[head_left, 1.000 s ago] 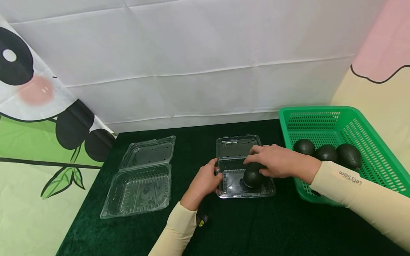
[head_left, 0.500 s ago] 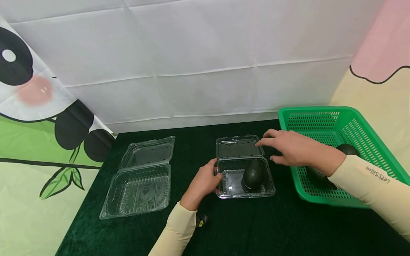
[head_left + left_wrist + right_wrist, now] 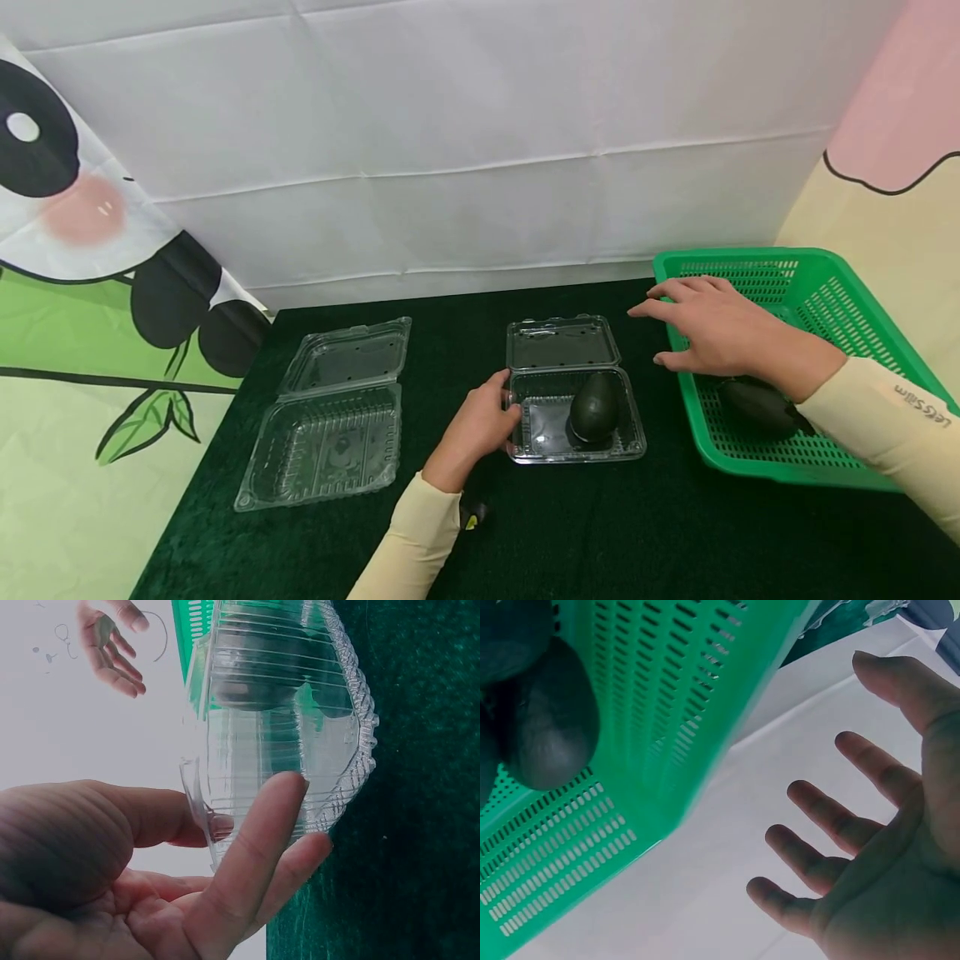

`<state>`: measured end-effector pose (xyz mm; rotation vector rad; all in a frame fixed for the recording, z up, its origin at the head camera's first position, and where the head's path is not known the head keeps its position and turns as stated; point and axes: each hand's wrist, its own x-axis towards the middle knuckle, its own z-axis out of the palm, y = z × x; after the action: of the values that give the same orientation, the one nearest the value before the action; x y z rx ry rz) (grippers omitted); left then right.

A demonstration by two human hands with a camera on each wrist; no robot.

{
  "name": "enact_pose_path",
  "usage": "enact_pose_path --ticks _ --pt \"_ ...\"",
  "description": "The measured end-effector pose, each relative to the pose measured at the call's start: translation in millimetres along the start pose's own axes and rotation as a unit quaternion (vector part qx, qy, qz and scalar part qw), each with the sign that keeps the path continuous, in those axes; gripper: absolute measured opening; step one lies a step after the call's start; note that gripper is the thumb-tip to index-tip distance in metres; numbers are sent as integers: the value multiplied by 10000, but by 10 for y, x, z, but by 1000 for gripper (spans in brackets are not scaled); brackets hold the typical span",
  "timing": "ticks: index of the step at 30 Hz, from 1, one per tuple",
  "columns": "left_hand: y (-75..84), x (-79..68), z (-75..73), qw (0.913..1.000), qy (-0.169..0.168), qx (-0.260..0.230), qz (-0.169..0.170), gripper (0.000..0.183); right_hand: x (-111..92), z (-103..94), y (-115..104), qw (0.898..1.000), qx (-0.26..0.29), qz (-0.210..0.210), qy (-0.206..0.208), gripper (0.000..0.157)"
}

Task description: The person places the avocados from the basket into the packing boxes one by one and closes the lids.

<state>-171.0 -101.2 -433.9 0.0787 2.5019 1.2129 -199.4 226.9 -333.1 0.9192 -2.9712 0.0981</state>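
Observation:
A dark avocado (image 3: 595, 410) lies in the right half of an open clear plastic clamshell container (image 3: 542, 433). My left hand (image 3: 476, 429) pinches this container's left wall; in the left wrist view, the thumb (image 3: 172, 821) is at the rim and the fingers (image 3: 255, 855) lie along the outside. Over the left side of a green basket (image 3: 855, 329) hovers my right hand (image 3: 731, 333), fingers spread and holding nothing. Below its wrist, a dark avocado (image 3: 757, 408) shows in the basket. The right wrist view reveals several avocados (image 3: 551, 720) there, partly cut off by the frame.
A second, larger clear clamshell (image 3: 330, 446) stands with its lid up on the left of the dark green cloth (image 3: 600, 533). A white sheet (image 3: 450, 167) hangs behind the table. By the left wrist is a small black item (image 3: 472, 512) with a yellow mark.
My right hand has let go of the avocado in the container and moved right, over the basket. The left hand has stayed at the container's left wall.

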Motion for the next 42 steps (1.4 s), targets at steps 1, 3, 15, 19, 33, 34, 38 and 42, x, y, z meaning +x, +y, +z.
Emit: enact_pose_path --ticks 1,3,15,19,33,34,38,42 --pt "0 2 2 10000 10 30 -5 67 -9 3 18 10000 16 32 4 64" --pt "3 3 4 10000 26 80 -11 67 -29 8 57 10000 40 83 14 65" --pt "13 -1 14 9995 112 277 -38 66 -138 60 373 9981 124 590 -141 83" --pt "11 -2 18 9996 118 265 -35 66 -158 89 502 9967 166 748 -270 84" --pt "10 -6 4 9997 77 208 -36 66 -221 206 762 9918 306 1047 -666 85" --pt "8 -8 4 9998 74 198 -28 66 -221 221 771 9916 324 1041 -691 85" --pt "5 -15 8 9998 78 195 3 66 -211 294 783 9910 399 993 -802 87" --pt "8 -12 8 9997 83 211 -1 66 -195 373 761 9898 440 981 -936 88"
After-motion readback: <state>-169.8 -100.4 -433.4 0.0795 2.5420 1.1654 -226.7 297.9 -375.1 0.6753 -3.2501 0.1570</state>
